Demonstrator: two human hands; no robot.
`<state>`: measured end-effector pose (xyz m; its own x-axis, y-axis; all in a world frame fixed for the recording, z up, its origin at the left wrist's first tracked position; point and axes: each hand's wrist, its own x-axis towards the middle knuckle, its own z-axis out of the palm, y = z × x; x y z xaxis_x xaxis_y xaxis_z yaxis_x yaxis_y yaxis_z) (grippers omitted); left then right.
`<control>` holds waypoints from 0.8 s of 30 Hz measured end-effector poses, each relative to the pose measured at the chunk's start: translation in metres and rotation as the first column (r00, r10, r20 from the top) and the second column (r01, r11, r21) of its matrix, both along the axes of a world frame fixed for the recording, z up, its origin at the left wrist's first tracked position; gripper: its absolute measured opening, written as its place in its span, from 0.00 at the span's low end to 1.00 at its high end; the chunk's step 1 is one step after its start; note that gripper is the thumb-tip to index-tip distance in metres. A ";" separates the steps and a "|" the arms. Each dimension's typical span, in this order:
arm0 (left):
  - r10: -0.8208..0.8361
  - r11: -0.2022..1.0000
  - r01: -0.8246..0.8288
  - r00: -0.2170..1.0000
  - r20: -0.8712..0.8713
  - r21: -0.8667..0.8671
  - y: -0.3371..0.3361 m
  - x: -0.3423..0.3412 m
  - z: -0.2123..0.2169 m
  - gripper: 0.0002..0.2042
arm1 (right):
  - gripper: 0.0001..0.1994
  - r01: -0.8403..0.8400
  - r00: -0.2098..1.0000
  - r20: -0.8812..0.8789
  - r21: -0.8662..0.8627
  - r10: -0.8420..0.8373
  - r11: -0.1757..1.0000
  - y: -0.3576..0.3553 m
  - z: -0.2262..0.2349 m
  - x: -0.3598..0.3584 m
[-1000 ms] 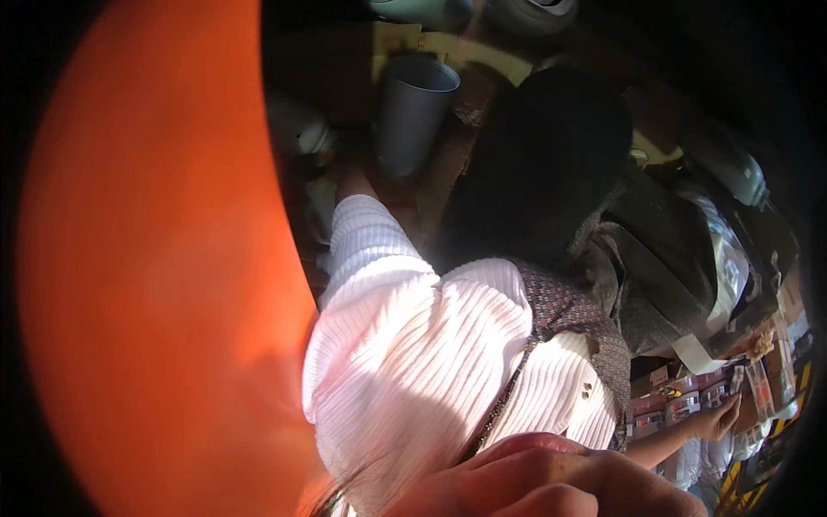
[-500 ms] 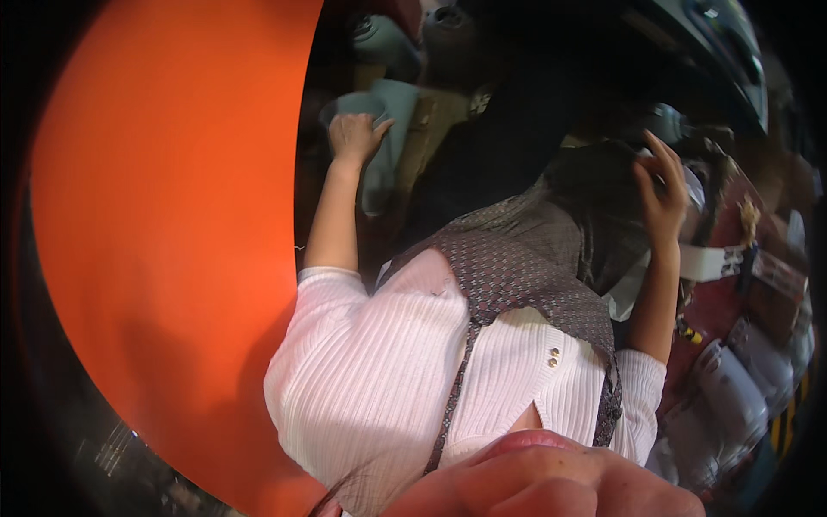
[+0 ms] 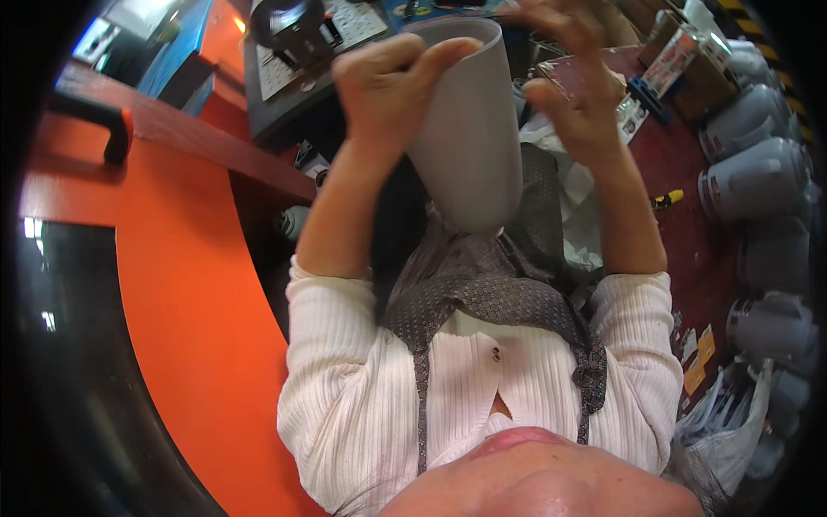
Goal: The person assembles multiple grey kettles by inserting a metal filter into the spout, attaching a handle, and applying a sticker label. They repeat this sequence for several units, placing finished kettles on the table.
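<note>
An orange panel (image 3: pixel 198 250) fills much of my left side; its outer part runs off into the dark curve of the view. To my right is the red worktop (image 3: pixel 680 258); its left edge is partly hidden by my right forearm, and its right edge is covered by a row of grey kettles (image 3: pixel 754 177), the outermost fading into shadow. Beyond my left arm stands a black worktop (image 3: pixel 280 125), and on it a pale board with holes (image 3: pixel 357 24) and a black device (image 3: pixel 293 24), cut off at the top, so I cannot tell its kind. My patterned apron (image 3: pixel 517 302) is bunched across my lap, partly covered by the grey container (image 3: pixel 469 129), which I hold up in front of me, tilted, mouth away from me, clear of both worktops; most of its inside is out of sight. A clear plastic bag (image 3: pixel 732 414) lies at the near right corner of the red worktop, its contents hard to make out. My left hand (image 3: pixel 388 90) grips the container at its rim, thumb across the edge, the other fingertips hidden. My right hand (image 3: pixel 586 108) is blurred beside the rim, fingers spread wide and curved; whether they touch it, I cannot tell. Orange cards (image 3: pixel 699 358) lie toward the worktop's near end, and a small yellow-and-black tool (image 3: pixel 668 199) near its left edge.
</note>
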<state>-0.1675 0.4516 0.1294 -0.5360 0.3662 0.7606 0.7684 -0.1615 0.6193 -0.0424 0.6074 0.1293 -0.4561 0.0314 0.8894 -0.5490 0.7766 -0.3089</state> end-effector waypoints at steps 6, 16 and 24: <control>-0.366 0.927 0.371 0.927 0.083 -0.050 0.043 0.019 -0.032 0.10 | 0.22 -0.197 0.979 -0.168 -0.595 0.119 0.779 0.050 -0.085 -0.008; -0.101 0.843 0.217 0.963 0.250 -0.492 0.069 -0.066 -0.096 0.07 | 0.12 0.206 0.978 0.180 -0.723 -0.108 0.659 0.123 -0.117 -0.070; -0.317 0.878 0.452 0.798 0.513 -0.161 0.087 -0.080 -0.114 0.22 | 0.07 0.130 0.858 0.273 -0.935 0.436 0.329 0.074 -0.107 -0.035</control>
<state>-0.2474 0.5390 0.0150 -0.5659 0.7649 0.3077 0.2928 -0.1623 0.9423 -0.0779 0.6815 0.0220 -0.8294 0.5568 0.0465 -0.2160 -0.2428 -0.9457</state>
